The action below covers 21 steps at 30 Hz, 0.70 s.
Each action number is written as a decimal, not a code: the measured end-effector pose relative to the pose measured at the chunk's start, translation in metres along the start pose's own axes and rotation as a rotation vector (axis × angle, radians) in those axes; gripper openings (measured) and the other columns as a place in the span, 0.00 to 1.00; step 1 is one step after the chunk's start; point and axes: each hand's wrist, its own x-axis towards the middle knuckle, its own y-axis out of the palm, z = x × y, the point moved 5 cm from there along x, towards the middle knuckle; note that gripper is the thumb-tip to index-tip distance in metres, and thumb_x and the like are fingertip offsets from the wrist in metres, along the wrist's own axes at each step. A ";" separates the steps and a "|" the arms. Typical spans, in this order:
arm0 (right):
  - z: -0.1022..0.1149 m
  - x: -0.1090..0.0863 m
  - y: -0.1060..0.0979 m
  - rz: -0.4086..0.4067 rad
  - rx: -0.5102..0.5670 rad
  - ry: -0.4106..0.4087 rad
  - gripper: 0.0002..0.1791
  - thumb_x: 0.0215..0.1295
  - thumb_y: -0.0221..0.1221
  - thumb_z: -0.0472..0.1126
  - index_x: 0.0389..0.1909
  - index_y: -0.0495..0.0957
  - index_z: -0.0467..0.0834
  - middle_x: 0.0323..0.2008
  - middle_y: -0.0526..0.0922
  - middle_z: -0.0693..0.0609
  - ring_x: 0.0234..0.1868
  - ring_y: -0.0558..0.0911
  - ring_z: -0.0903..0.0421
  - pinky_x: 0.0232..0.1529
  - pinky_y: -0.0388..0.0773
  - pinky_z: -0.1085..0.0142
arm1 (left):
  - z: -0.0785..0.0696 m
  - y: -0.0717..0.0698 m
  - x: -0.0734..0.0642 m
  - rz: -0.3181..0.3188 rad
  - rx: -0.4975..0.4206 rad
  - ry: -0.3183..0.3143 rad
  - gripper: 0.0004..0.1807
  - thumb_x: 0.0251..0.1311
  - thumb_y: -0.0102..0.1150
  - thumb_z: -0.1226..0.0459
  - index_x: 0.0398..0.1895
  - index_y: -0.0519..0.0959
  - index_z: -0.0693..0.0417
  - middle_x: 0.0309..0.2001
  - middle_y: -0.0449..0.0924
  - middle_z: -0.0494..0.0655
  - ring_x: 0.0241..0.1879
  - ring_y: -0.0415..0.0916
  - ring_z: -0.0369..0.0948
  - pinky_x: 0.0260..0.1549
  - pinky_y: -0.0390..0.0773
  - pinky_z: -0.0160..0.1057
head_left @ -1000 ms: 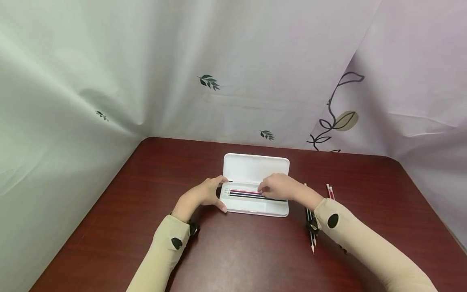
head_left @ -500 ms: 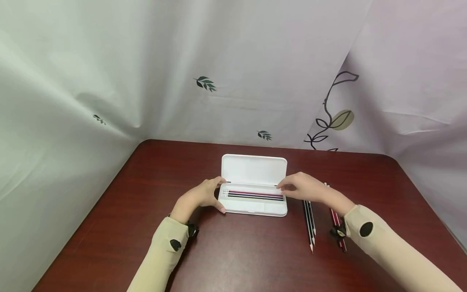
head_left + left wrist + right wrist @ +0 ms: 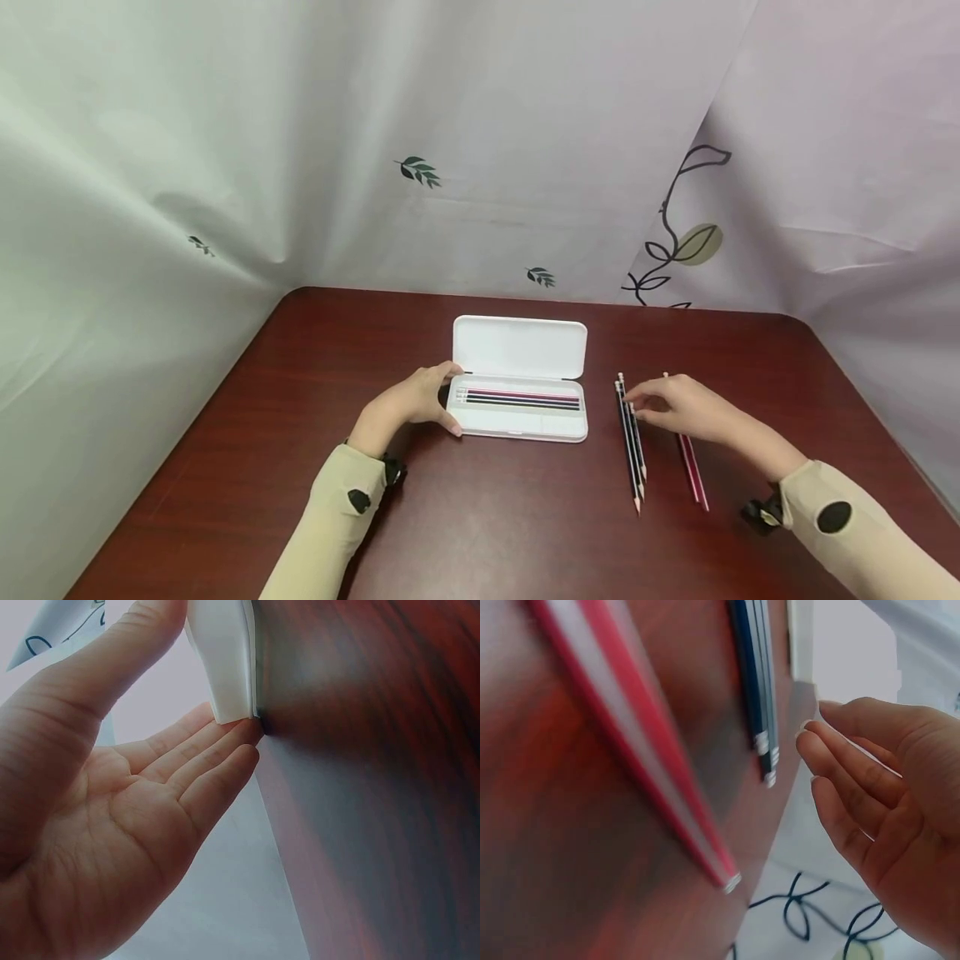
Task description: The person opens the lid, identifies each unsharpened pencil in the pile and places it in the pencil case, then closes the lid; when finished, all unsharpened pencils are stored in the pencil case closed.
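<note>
A white pencil case (image 3: 487, 422) lies on the table with its lid (image 3: 519, 346) raised. Inside, a row of pencils (image 3: 525, 399), pink and dark, lies lengthwise. My left hand (image 3: 414, 398) grips the case's left end, thumb at the front corner and fingers at the back; the left wrist view shows the fingertips against the case's end (image 3: 225, 667). To the right of the case, my right hand (image 3: 686, 407) is over the table with fingertips at the upper part of several dark pencils (image 3: 628, 442). In the right wrist view its fingers are loosely bent with nothing between them.
Red pencils (image 3: 692, 475) lie to the right of the dark ones, partly under my right hand in the head view. The dark red table (image 3: 510, 517) ends at a pale hanging cloth (image 3: 480, 225) behind and at the sides.
My right hand has moved out of the case and to the right, over to the dark pencils. The pencils in the case now show in full. My left hand stays at the case's left end.
</note>
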 end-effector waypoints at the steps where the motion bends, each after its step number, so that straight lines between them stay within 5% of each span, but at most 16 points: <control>1: -0.002 -0.005 0.000 -0.013 0.011 0.005 0.11 0.56 0.63 0.35 0.41 0.82 0.41 0.31 0.84 0.58 0.31 0.79 0.69 0.29 0.77 0.69 | 0.000 0.000 0.000 0.001 0.001 0.000 0.49 0.27 0.81 0.59 0.59 0.66 0.57 0.60 0.71 0.58 0.61 0.67 0.47 0.58 0.67 0.46; 7: -0.013 -0.034 0.000 -0.119 0.042 0.070 0.10 0.51 0.66 0.32 0.36 0.82 0.43 0.26 0.81 0.65 0.28 0.77 0.72 0.26 0.74 0.71 | 0.001 0.000 0.001 0.008 0.008 -0.007 0.50 0.28 0.81 0.59 0.61 0.65 0.57 0.60 0.71 0.58 0.62 0.67 0.47 0.59 0.67 0.46; 12: -0.020 -0.055 -0.002 -0.208 0.000 0.228 0.08 0.47 0.68 0.35 0.25 0.78 0.49 0.20 0.77 0.67 0.23 0.73 0.72 0.24 0.72 0.71 | 0.000 0.000 0.002 0.010 0.004 -0.005 0.50 0.28 0.80 0.59 0.61 0.65 0.57 0.60 0.71 0.58 0.62 0.67 0.47 0.59 0.66 0.46; 17: -0.027 -0.066 0.000 -0.196 0.011 0.402 0.09 0.50 0.68 0.43 0.23 0.77 0.49 0.18 0.74 0.63 0.20 0.71 0.70 0.24 0.69 0.71 | 0.001 0.000 0.001 0.009 0.003 -0.005 0.50 0.29 0.80 0.58 0.61 0.65 0.58 0.60 0.71 0.58 0.62 0.67 0.47 0.58 0.67 0.46; 21: -0.028 -0.070 0.006 -0.159 0.019 0.451 0.08 0.53 0.67 0.46 0.24 0.78 0.50 0.18 0.74 0.63 0.19 0.70 0.69 0.24 0.66 0.71 | 0.000 0.000 0.000 0.011 0.001 0.002 0.50 0.29 0.80 0.58 0.61 0.64 0.59 0.60 0.71 0.59 0.61 0.67 0.48 0.59 0.66 0.47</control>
